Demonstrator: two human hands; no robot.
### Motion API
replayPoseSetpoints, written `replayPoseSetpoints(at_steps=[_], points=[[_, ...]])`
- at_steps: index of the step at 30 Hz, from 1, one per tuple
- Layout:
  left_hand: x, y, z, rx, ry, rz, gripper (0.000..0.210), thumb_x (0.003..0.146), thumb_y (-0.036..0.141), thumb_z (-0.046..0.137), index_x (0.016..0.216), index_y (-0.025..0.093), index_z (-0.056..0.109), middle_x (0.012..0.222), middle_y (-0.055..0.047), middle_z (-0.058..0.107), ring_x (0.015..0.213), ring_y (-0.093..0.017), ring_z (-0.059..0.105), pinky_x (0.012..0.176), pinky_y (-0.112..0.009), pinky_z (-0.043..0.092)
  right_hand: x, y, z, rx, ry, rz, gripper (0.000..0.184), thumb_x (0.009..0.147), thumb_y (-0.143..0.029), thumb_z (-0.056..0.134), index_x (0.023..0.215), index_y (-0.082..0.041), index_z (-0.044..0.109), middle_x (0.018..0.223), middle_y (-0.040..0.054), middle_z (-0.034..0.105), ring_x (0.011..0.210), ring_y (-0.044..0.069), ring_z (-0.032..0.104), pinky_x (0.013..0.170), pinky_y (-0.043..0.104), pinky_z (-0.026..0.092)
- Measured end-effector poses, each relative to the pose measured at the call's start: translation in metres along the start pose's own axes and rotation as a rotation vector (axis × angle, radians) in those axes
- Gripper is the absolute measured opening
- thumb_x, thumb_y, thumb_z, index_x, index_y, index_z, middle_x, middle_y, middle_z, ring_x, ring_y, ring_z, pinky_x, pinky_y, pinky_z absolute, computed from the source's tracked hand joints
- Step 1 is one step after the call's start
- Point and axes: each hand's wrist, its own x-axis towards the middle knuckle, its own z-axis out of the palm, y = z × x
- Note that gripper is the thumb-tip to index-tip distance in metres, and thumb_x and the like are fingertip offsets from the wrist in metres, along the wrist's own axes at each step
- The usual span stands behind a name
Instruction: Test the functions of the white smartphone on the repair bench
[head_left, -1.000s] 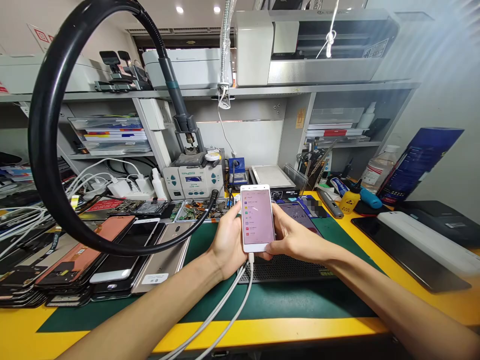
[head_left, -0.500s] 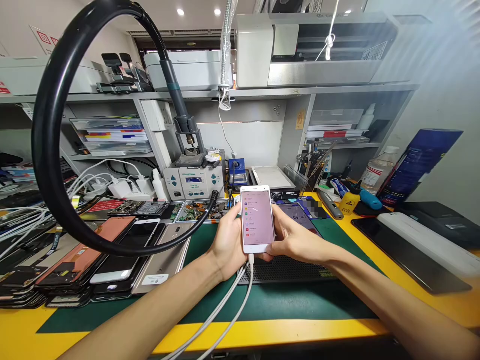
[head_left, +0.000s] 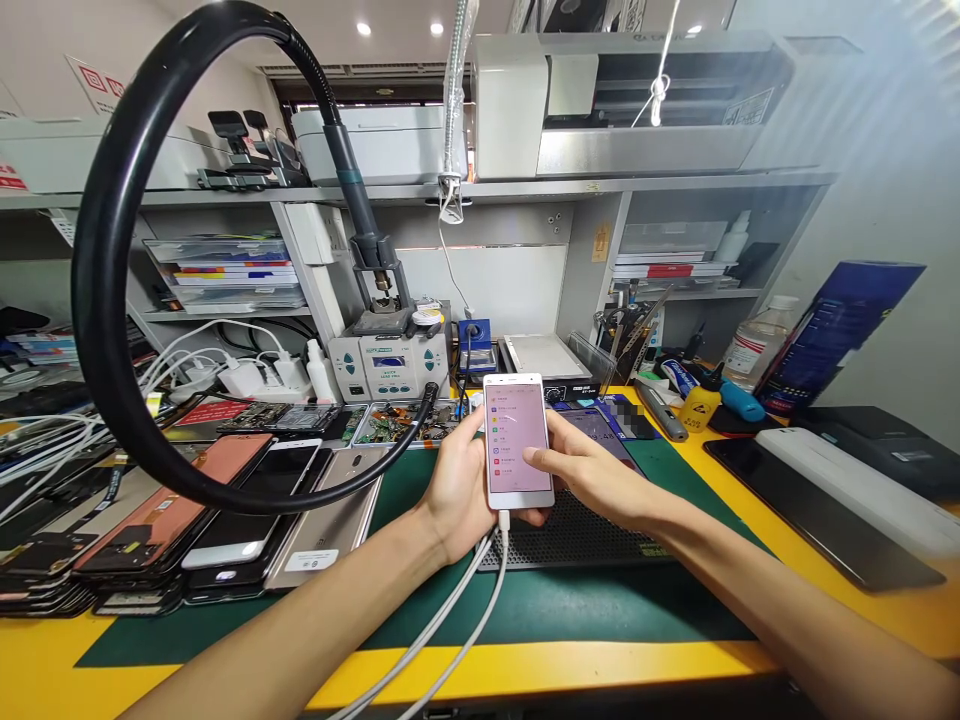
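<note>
A white smartphone (head_left: 516, 430) is held upright above the bench, its lit pinkish screen showing a list with small coloured icons. My left hand (head_left: 459, 490) grips it along the left side and from behind. On the other side, my right hand (head_left: 589, 465) has its fingers wrapped behind the right edge, and its thumb lies over the lower right of the screen. A white charging cable (head_left: 504, 560) is plugged into the phone's bottom end. Behind my right hand, another phone (head_left: 592, 430) with a lit screen lies partly covered.
Stacked phones and phone parts (head_left: 247, 510) lie on the left, under the black hose (head_left: 105, 300) of a hot-air station (head_left: 390, 365). Below my hands are a dark perforated pad (head_left: 600, 545) and a green mat (head_left: 585, 610). A black tablet-like slab (head_left: 810, 510) lies right.
My right thumb has moved from the phone's lower right corner up and inward over the screen. The left hand keeps its hold, and the screen still shows the list.
</note>
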Motion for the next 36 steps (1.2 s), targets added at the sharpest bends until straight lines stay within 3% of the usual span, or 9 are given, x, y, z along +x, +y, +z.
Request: replayPoseSetpoints(at_steps=[8,15,28,36], points=[[-0.0002,-0.0012,0.0008,0.004,0.006,0.007,0.056,0.102,0.053,0.034,0.106,0.011,0.071,0.086,-0.012,0.065,0.064,-0.021,0.065,0.045,-0.033,0.058,-0.0012,-0.0011,0.0003,-0.019,0.031,0.026,0.042,0.083,-0.013,0.054,0.122,-0.022,0.041,0.083,-0.0002,0.068,0.055,0.016,0.064,0.056,0.032,0.049],[-0.0002,-0.0016,0.0002,0.023,0.005,0.0,0.058,0.102,0.053,0.031,0.106,0.01,0.07,0.083,-0.012,0.066,0.061,-0.021,0.065,0.045,-0.034,0.057,-0.0009,-0.0017,0.0,-0.027,0.022,0.025,0.043,0.078,-0.011,0.056,0.118,-0.021,0.043,0.084,-0.0004,0.067,0.055,0.016,0.064,0.057,0.032,0.049],[0.0,-0.0018,-0.0015,0.03,0.006,-0.008,0.061,0.102,0.055,0.03,0.114,0.01,0.069,0.097,-0.017,0.071,0.062,-0.022,0.066,0.047,-0.035,0.058,-0.002,0.0,-0.0012,-0.023,-0.016,0.003,0.047,0.079,-0.011,0.06,0.122,-0.021,0.041,0.084,-0.0002,0.069,0.058,0.016,0.064,0.057,0.031,0.049],[-0.0003,-0.0011,0.0003,0.002,0.002,0.0,0.057,0.101,0.053,0.034,0.107,0.009,0.07,0.087,-0.014,0.069,0.063,-0.022,0.065,0.047,-0.034,0.057,-0.0017,-0.0029,0.0013,-0.046,0.05,0.035,0.041,0.084,-0.015,0.057,0.122,-0.021,0.043,0.083,0.0,0.068,0.056,0.016,0.064,0.056,0.031,0.049]])
